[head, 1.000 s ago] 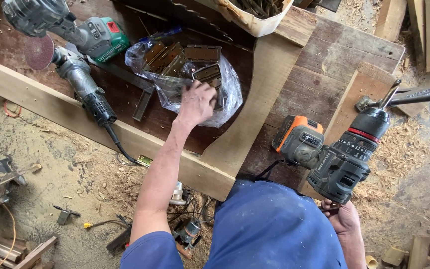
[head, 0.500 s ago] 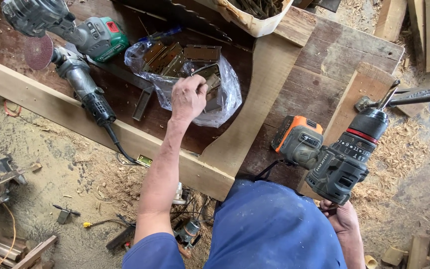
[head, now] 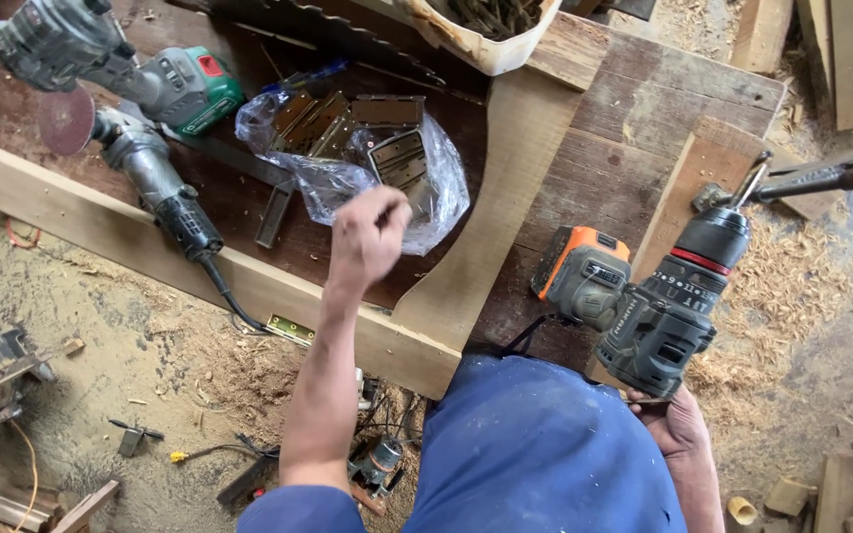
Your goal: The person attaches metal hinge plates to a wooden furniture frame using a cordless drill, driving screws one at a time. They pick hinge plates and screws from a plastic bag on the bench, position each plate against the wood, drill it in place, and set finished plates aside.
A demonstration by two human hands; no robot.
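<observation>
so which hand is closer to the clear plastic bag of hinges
Left. The left hand is right at the near edge of the plastic bag; the right hand is far off by the body, gripping the cordless drill.

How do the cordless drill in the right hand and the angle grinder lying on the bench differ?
The cordless drill is held up in the right hand, bit pointing away; the angle grinder lies flat on the workbench, untouched. The drill carries an orange battery pack, while the grinder trails a black cord over the bench edge. The drill ends in a thin bit, the grinder in a round reddish disc. Both are dark-bodied power tools.
</observation>
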